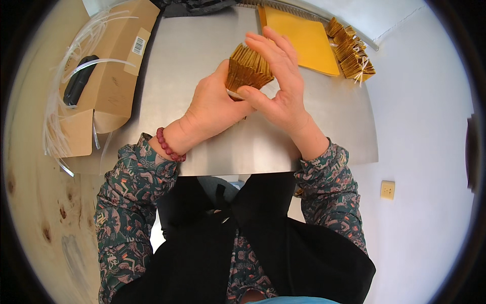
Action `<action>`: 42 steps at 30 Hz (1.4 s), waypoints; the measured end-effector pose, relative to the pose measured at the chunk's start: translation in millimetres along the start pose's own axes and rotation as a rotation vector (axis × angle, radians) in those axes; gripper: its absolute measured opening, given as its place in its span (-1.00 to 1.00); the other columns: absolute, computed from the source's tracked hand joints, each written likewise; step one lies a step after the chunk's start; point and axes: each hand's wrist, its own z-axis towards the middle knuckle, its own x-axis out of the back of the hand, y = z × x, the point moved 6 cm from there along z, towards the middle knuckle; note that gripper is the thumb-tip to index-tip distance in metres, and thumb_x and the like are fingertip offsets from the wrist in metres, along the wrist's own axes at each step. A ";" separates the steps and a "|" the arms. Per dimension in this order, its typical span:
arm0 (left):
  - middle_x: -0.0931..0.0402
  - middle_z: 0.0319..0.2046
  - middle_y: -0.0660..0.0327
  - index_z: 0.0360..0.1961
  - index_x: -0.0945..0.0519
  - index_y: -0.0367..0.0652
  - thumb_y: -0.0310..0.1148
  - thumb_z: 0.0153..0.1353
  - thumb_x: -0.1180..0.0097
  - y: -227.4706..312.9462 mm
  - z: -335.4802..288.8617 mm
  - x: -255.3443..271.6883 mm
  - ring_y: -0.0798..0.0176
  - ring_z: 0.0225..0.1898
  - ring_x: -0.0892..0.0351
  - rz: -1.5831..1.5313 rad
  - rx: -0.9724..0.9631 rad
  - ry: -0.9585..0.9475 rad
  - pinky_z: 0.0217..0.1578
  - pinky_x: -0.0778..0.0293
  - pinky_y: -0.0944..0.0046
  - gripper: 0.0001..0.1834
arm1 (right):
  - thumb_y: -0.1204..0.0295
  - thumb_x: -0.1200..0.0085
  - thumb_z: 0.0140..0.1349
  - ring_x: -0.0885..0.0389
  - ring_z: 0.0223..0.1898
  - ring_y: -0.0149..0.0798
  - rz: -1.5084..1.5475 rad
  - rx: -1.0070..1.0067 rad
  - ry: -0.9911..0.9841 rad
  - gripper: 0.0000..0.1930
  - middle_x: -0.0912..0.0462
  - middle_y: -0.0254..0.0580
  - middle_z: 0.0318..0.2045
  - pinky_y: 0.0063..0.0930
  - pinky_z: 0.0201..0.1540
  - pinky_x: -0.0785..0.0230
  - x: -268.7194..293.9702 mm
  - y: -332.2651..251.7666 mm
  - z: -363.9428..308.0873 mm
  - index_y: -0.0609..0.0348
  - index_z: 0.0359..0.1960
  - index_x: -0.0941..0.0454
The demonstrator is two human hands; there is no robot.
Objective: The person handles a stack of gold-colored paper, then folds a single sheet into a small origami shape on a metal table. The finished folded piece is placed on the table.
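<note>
A fanned bundle of thin gold paper strips [248,68] is held upright above a grey metal table [202,50]. My left hand [215,104] grips the bundle's lower end from the left, with a red bead bracelet [169,146] on that wrist. My right hand [278,81] holds the bundle from the right, its thumb under the base and its fingers spread flat over the far side. Part of the bundle is hidden behind my fingers.
A yellow sheet stack [304,38] lies at the table's far side, with several tied gold strip bundles [352,50] next to it. An open cardboard box [109,76] with a black object [80,81] and clear plastic straps [76,45] sits left. A wall socket [387,189] is at right.
</note>
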 end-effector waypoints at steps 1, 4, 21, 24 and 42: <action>-0.73 -0.06 0.02 0.19 -0.49 -0.28 -0.26 0.15 -0.48 1.8 -2.0 -3.1 0.07 -0.09 -0.80 0.026 -0.027 -0.010 -0.06 -0.70 0.15 -0.36 | 0.12 -0.48 0.15 -0.40 0.50 0.08 0.002 -0.005 -0.032 -0.36 -0.68 -0.12 0.30 0.10 0.58 -0.04 -2.4 0.8 -1.2 0.13 0.25 -0.66; -0.70 -0.02 -0.03 0.16 -0.48 -0.31 -0.25 0.15 -0.47 7.9 -4.7 -6.3 -0.03 -0.07 -0.80 0.100 -0.127 -0.039 -0.06 -0.71 0.11 -0.36 | 0.14 -0.45 0.19 -0.48 0.46 0.06 0.110 -0.052 -0.051 -0.42 -0.74 -0.18 0.22 0.15 0.62 0.04 -6.5 6.7 -5.0 0.09 0.23 -0.69; -0.64 0.01 0.27 0.30 -0.49 -0.22 -0.17 0.37 -0.38 7.0 -9.0 -11.0 0.40 -0.03 -0.64 -0.249 0.025 -0.266 -0.01 -0.61 0.28 -0.41 | 0.41 -0.27 0.31 -0.61 0.30 -0.09 0.446 -0.206 0.043 -0.64 -0.74 -0.14 0.21 -0.03 0.54 -0.17 12.2 10.5 -11.3 0.15 0.13 -0.73; -0.59 -0.05 0.34 0.29 -0.51 -0.22 -0.16 0.46 -0.28 7.6 -9.7 -6.9 0.46 -0.05 -0.54 -0.357 0.070 -0.264 -0.01 -0.53 0.36 -0.48 | 0.44 -0.22 0.31 -0.59 0.27 -0.06 0.312 -0.122 0.015 -0.67 -0.75 -0.11 0.18 -0.17 0.44 -0.29 22.6 7.1 -7.5 0.17 0.09 -0.74; -0.61 -0.09 0.33 0.25 -0.52 -0.23 -0.17 0.55 -0.15 1.9 -10.1 -11.5 0.48 -0.09 -0.55 -0.317 0.063 -0.260 -0.04 -0.50 0.39 -0.58 | 0.33 -0.06 0.46 -0.53 -0.06 -0.12 0.263 -0.129 -0.067 -0.79 -0.69 -0.18 -0.17 -0.29 0.11 -0.38 28.3 11.4 -6.6 0.20 -0.19 -0.65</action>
